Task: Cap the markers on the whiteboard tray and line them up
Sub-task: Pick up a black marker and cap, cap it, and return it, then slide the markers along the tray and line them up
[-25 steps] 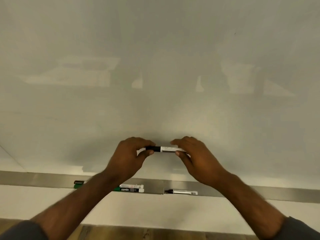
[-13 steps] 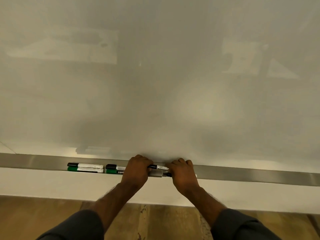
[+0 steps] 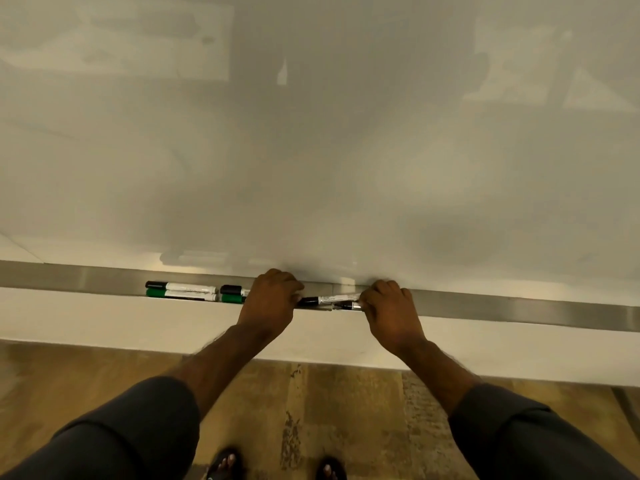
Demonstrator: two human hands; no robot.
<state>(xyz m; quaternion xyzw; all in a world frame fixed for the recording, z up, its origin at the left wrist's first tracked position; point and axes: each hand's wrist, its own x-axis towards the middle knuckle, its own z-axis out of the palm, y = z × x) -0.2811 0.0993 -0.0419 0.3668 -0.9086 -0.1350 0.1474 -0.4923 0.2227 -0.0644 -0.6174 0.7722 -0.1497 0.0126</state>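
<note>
A capped black marker (image 3: 325, 300) lies level on the metal whiteboard tray (image 3: 519, 306), held at both ends. My left hand (image 3: 272, 301) pinches its black cap end and my right hand (image 3: 389, 306) grips its white barrel end. Just below it another black marker (image 3: 349, 306) shows beside my right fingers. Left on the tray lie a black-capped marker (image 3: 180, 286) and a green-capped marker (image 3: 180, 294), side by side. A second black and green pair (image 3: 232, 294) is half hidden behind my left hand.
The blank whiteboard (image 3: 311, 150) fills the upper view, with a white wall strip under the tray. Wooden floor (image 3: 346, 410) lies below, with my sandalled feet at the bottom edge.
Both hands came down from in front of the board to the tray, carrying the capped black marker. My hands have since spread slightly apart along it.
</note>
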